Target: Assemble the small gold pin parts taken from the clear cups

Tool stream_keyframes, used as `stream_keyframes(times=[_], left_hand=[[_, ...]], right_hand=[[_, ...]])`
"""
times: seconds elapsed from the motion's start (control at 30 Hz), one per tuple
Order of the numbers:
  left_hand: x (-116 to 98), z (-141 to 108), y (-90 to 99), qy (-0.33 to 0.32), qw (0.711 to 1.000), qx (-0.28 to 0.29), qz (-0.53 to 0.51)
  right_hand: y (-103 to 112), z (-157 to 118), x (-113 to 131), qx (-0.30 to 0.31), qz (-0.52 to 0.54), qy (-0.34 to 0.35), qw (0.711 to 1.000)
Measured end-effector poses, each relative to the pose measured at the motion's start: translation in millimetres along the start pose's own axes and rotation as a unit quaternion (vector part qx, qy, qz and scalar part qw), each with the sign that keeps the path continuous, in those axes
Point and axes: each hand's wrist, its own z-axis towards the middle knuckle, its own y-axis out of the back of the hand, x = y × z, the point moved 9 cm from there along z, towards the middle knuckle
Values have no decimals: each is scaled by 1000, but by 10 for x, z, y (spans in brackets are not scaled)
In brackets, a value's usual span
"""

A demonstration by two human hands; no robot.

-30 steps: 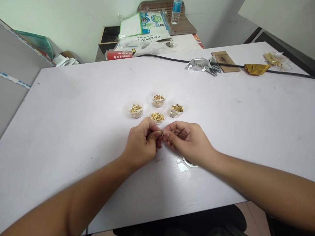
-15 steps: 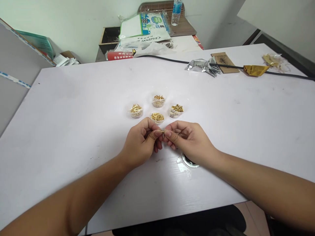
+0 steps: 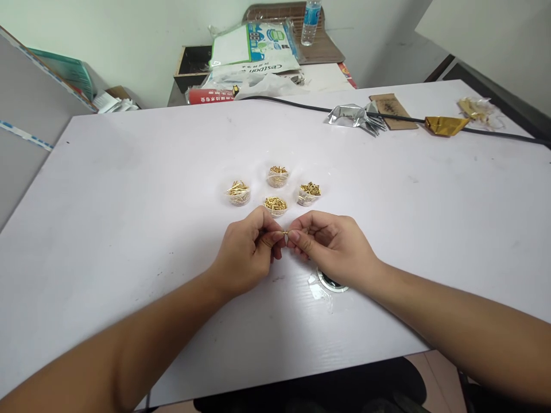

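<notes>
Between the fingertips of both hands sits a tiny gold metal piece [image 3: 285,233], mostly hidden by the fingers. My left hand [image 3: 249,246] pinches one end with thumb and forefinger, and my right hand [image 3: 329,244] pinches the other. Just beyond the fingers stands a clear cup of small gold parts [image 3: 275,205]. Behind it are three more such cups: one with long thin gold pins [image 3: 238,193] on the left, one with small gold pieces [image 3: 278,176] at the back, and one with short gold pieces [image 3: 309,193] on the right.
A round grommet [image 3: 332,282] in the white table [image 3: 129,189] lies partly under my right hand. Along the back runs a black cable [image 3: 293,103], near silver foil [image 3: 348,115], brown cardboard [image 3: 392,110] and a gold wrapper [image 3: 446,125]. Beyond stands a water bottle [image 3: 310,23].
Both hands keep their pinch in nearly the same place. Slightly more of the gold piece shows between the fingertips, and the camera view has shifted a little.
</notes>
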Motion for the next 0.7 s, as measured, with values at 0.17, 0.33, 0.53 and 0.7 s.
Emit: stream_keyframes(times=[0.17,0.33,0.53,0.7], left_hand=[[-122,-16,28,-71,990,-31,118],[-182,-40,31,-109,977,-47,177],[-220,-51,27,-140,967,-58,203],[-211,-38,22,-131,971,-54,190]], right_hand=[[37,-50,170,-27,-140,91,986],[28,-88,253,-48,-179,132,974],[17,-117,325,-68,-235,174,954],[5,-146,382,-78,-265,209,938]])
